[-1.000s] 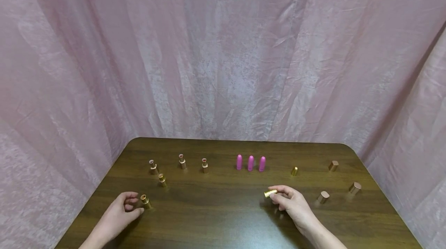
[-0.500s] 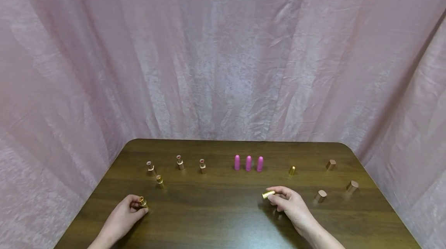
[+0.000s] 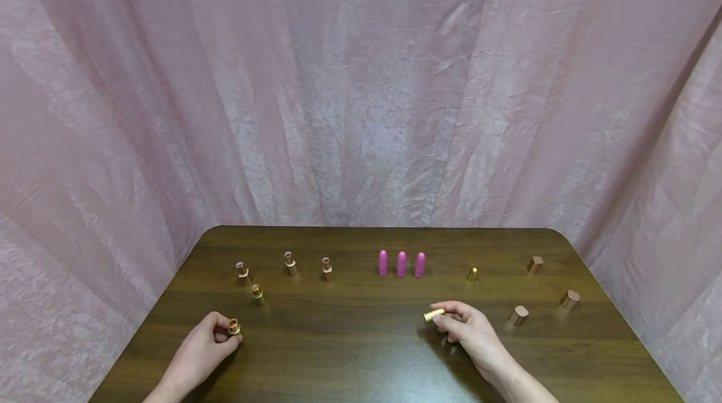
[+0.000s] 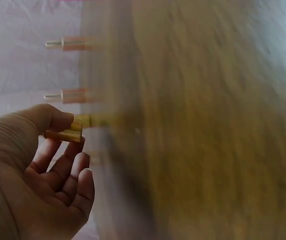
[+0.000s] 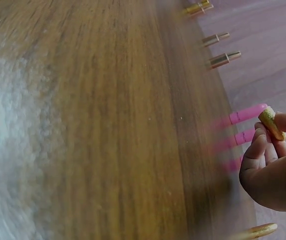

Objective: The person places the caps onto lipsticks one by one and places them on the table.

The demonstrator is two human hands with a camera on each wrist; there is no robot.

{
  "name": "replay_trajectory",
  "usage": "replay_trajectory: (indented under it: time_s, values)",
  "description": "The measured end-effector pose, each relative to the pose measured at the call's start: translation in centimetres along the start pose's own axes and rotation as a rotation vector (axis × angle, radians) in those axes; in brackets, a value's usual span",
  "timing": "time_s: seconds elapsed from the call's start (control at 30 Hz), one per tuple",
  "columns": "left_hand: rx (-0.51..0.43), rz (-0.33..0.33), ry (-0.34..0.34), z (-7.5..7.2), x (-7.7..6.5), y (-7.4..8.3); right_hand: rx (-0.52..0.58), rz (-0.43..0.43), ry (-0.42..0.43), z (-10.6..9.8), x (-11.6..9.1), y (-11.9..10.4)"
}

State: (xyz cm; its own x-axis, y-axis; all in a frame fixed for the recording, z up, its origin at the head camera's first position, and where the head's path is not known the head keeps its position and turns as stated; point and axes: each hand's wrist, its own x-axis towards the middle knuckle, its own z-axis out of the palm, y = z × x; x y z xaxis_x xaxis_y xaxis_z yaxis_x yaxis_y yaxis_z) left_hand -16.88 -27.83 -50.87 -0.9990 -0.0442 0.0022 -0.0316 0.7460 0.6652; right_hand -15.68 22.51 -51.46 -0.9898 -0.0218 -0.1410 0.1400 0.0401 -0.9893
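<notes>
My left hand (image 3: 202, 345) pinches a gold lipstick tube base (image 3: 234, 326) between thumb and fingers at the table's left front. Its open end tips toward the head camera. In the left wrist view the same base (image 4: 65, 134) sits between thumb and forefinger, the other fingers loosely curled. Over the right of the table, my right hand (image 3: 474, 331) pinches a gold lipstick cap (image 3: 434, 314), which lies nearly sideways. The right wrist view shows that cap (image 5: 271, 124) between thumb and fingertips. Another gold base (image 3: 257, 294) stands behind my left hand.
Rose-gold lipstick bases (image 3: 290, 263) stand at the back left. Pink bullet-shaped tubes (image 3: 401, 264) form a row near the middle back. Beyond my right hand are a small gold cap (image 3: 472, 275) and rose-gold caps (image 3: 519, 316). A pink curtain (image 3: 361, 89) hangs behind the wooden table.
My left hand has moved right to the gold base, taken hold of it and tipped its open end toward the head camera. The right hand keeps its pinch on the cap, almost still.
</notes>
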Motion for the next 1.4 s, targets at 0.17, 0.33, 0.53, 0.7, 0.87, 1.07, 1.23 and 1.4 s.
replay_trajectory:
  time_s: [0.17, 0.33, 0.53, 0.7, 0.87, 1.07, 1.23, 1.4]
  values:
    - [0.051, 0.037, -0.005, 0.2, -0.1, 2.1, 0.007, -0.01, -0.001, -0.1, 0.0, -0.1]
    - [0.111, 0.204, 0.045, 0.8, -0.3, 4.2, 0.025, -0.009, 0.011, -0.1, 0.1, -0.2]
    - [0.195, 0.467, 0.144, 2.0, -0.9, 6.0, 0.041, 0.002, 0.012, 0.0, 0.0, -0.1]
    - [0.22, 0.571, 0.159, 3.0, -1.0, 6.9, 0.071, 0.017, 0.001, 0.3, -0.2, 0.0]
    - [0.228, 0.613, 0.137, 4.0, -0.7, 8.2, 0.093, 0.016, 0.013, 0.6, -0.3, -0.1]
    - [0.242, 0.634, 0.099, 5.4, -0.4, 10.2, 0.124, 0.001, -0.018, 1.1, -0.4, -0.5]
    - [0.234, 0.668, 0.081, 6.8, 0.2, 11.9, 0.138, -0.009, -0.037, 1.7, -0.4, -0.7]
    - [0.236, 0.719, 0.073, 8.1, 0.7, 13.4, 0.125, -0.006, -0.053, 2.5, -0.3, -0.9]
